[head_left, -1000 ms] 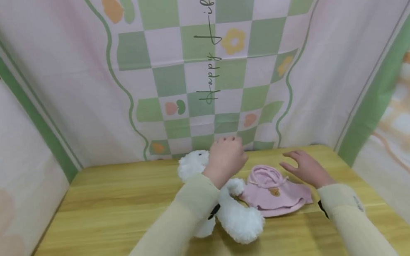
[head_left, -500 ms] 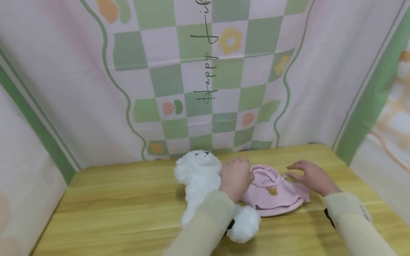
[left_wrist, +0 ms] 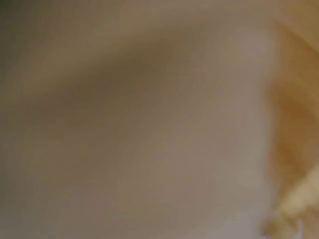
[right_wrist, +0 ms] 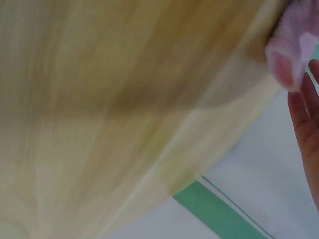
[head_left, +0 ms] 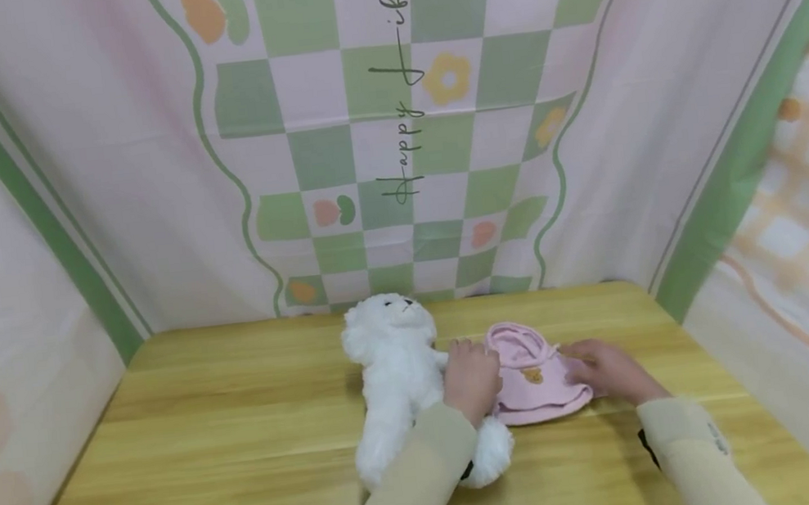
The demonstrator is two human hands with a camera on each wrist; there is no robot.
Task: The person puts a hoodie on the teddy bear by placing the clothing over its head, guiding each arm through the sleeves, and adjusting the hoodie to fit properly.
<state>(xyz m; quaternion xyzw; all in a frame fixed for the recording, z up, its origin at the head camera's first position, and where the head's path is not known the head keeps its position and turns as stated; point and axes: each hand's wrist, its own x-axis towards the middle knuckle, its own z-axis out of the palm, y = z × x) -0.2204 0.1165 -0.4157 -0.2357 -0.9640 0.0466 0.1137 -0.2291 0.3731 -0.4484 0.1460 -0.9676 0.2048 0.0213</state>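
A small pink hoodie (head_left: 538, 393) with a bear-face patch lies flat on the wooden table in the head view. Left of it, a white plush bear (head_left: 397, 373) lies on its back, head toward the far edge. My left hand (head_left: 471, 381) is between the two, over the bear's side and at the hoodie's left edge; its fingertips are hidden. My right hand (head_left: 609, 371) touches the hoodie's right sleeve, thumb on the cloth. In the right wrist view, fairly straight fingers (right_wrist: 303, 119) meet the pink sleeve (right_wrist: 286, 59). The left wrist view is mostly blurred.
The wooden table (head_left: 209, 437) extends to both sides of the toys. A checkered green-and-white cloth (head_left: 403, 236) hangs behind its far edge. Further printed cloth walls stand at left (head_left: 20, 326) and right (head_left: 798, 260).
My left hand has moved from above the bear, down and toward me, to the hoodie's left edge. My right hand has lowered onto the right sleeve. The bear's head and body have come into sight.
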